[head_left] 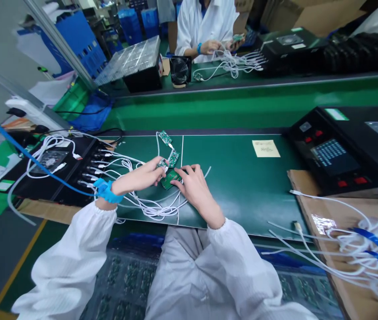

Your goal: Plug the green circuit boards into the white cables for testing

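Note:
Near the middle of the green table, my left hand (149, 172), with a blue band at its wrist, is closed on a small green circuit board (162, 163) with a white cable at it. Close on its right, my right hand (193, 186) has its fingers curved over another green board (169, 179), thumb and fingertips touching its edge. Two more boards lie behind the hands, one (174, 158) just past the fingers and one (165, 137) farther back. White cables (157, 210) lie coiled in front of my left hand.
A black box (65, 171) with plugged-in cables stands left. At right are a black device with a display (337, 155) and cardboard (318, 213) with bundled cables. A yellow note (266, 148) lies on the table. Across the partition, a person in white (205, 26) handles cables.

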The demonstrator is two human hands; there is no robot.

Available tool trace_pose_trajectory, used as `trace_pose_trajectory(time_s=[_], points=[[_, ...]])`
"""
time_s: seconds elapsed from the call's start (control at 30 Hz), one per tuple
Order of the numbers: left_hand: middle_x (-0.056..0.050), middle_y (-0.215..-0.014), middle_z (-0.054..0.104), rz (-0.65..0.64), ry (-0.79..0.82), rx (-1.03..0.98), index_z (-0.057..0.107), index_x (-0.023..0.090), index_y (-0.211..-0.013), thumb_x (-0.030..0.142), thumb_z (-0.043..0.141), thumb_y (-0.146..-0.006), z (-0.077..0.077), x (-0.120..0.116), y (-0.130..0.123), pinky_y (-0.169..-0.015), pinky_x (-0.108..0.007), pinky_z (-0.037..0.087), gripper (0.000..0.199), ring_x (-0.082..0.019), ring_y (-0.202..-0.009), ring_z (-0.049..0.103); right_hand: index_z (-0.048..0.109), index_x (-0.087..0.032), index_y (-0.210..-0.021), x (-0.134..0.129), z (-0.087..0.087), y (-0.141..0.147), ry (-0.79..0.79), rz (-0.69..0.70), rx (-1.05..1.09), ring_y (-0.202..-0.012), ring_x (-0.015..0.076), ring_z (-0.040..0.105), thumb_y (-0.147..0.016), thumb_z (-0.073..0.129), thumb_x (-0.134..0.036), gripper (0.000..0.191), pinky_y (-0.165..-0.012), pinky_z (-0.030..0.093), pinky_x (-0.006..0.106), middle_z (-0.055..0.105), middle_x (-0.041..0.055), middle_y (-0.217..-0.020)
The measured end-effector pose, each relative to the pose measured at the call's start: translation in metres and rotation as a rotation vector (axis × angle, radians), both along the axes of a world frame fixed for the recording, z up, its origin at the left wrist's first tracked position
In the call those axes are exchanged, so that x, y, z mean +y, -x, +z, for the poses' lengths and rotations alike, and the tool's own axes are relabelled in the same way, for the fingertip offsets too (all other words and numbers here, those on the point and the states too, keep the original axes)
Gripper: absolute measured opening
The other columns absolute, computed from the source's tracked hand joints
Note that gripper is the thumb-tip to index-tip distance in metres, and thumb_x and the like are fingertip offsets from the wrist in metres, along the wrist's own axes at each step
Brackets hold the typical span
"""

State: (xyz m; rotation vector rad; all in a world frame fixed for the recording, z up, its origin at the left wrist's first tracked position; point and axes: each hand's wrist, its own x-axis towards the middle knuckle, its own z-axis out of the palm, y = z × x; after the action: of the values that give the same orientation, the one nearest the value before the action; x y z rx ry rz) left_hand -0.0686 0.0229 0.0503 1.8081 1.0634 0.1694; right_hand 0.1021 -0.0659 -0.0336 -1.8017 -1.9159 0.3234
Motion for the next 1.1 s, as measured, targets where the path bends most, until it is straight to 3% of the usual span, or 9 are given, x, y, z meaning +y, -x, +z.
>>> trace_pose_trajectory(time_s=[0.17,0.37,0.43,0.53,0.67,0.77,0.83,0.93,1.1], points=[[-0.007,-0.097,0.061,-0.188,-0.377,0.110,0.054,0.018,-0.129,0.036,0.059,-0.094,-0.021,-0.008,-0.004,-0.077,-0.036,0.050,0.040,-0.020,-0.077,0.057,0.069,-0.018,-0.119,0.003,-0.008,-0.004,-0.064,-0.035,0.199,-0.112,0.0312,0.055,-0.091,0.075,-0.024,0.029,-0.099,0.049,0.048,0.069,0.0114,-0.109],[-0.014,-0.129,0.057,-0.311,-0.492,0.139,0.043,0.020,-0.145,0.042,0.070,-0.090,-0.034,-0.019,-0.016,-0.089,-0.042,0.053,0.066,-0.023,-0.088,0.061,0.069,-0.019,-0.108,0.006,-0.008,-0.011,-0.016,-0.108,0.962,-0.084,0.0151,0.067,-0.081,0.078,-0.019,0.028,-0.074,0.058,0.028,0.067,0.0044,-0.105],[-0.014,-0.128,0.059,-0.281,-0.574,0.142,0.043,0.019,-0.145,0.039,0.067,-0.092,-0.033,-0.024,-0.021,-0.091,-0.042,0.052,0.061,-0.025,-0.092,0.061,0.069,-0.018,-0.109,0.005,-0.006,-0.013,0.054,-0.100,1.155,-0.082,0.0148,0.070,-0.082,0.079,-0.025,0.029,-0.071,0.059,0.027,0.069,0.0047,-0.104],[-0.010,-0.108,0.065,-0.244,-0.577,0.185,0.048,0.017,-0.141,0.035,0.059,-0.094,-0.026,-0.030,-0.022,-0.087,-0.040,0.050,0.052,-0.025,-0.089,0.062,0.069,-0.018,-0.116,0.004,-0.002,-0.017,0.113,0.002,1.311,-0.082,0.0147,0.074,-0.089,0.073,-0.031,0.030,-0.079,0.060,0.029,0.072,0.0056,-0.104],[-0.003,-0.083,0.063,-0.137,-0.292,0.218,0.059,0.018,-0.126,0.042,0.053,-0.093,-0.011,-0.030,-0.009,-0.071,-0.033,0.047,0.042,-0.021,-0.072,0.058,0.069,-0.016,-0.115,0.012,0.001,-0.021,0.086,-0.107,1.106,-0.086,0.0173,0.075,-0.099,0.060,-0.027,0.021,-0.082,0.060,0.031,0.076,0.0074,-0.095],[-0.003,-0.081,0.063,0.058,-0.077,0.132,0.061,0.019,-0.092,0.049,0.053,-0.089,-0.005,-0.025,0.006,-0.070,-0.032,0.047,0.031,-0.020,-0.074,0.059,0.068,-0.014,-0.114,0.030,0.006,-0.019,0.115,-0.189,0.795,-0.086,0.0205,0.075,-0.100,0.060,-0.025,0.020,-0.087,0.057,0.034,0.077,0.0089,-0.089],[-0.004,-0.082,0.064,0.216,0.050,0.042,0.055,0.019,-0.084,0.050,0.056,-0.085,-0.005,-0.020,0.013,-0.070,-0.031,0.047,0.031,-0.019,-0.074,0.059,0.066,-0.013,-0.118,0.044,0.010,-0.014,0.182,-0.241,0.678,-0.083,0.0215,0.076,-0.100,0.062,-0.029,0.024,-0.088,0.056,0.035,0.077,0.0100,-0.088],[-0.004,-0.083,0.065,0.391,0.110,-0.070,0.053,0.019,-0.085,0.050,0.063,-0.078,-0.011,-0.012,0.016,-0.066,-0.031,0.047,0.033,-0.019,-0.070,0.059,0.062,-0.011,-0.118,0.064,0.012,-0.005,0.252,-0.346,0.619,-0.081,0.0230,0.076,-0.098,0.066,-0.034,0.031,-0.080,0.057,0.033,0.077,0.0134,-0.092],[-0.001,-0.071,0.060,0.387,0.093,-0.110,0.053,0.019,-0.089,0.045,0.063,-0.079,-0.017,-0.008,0.006,-0.061,-0.029,0.042,0.029,-0.016,-0.065,0.055,0.057,-0.011,-0.123,0.078,0.004,-0.002,0.261,-0.376,0.684,-0.062,0.0181,0.072,-0.090,0.072,-0.023,0.038,-0.060,0.055,0.027,0.078,0.0115,-0.093]])
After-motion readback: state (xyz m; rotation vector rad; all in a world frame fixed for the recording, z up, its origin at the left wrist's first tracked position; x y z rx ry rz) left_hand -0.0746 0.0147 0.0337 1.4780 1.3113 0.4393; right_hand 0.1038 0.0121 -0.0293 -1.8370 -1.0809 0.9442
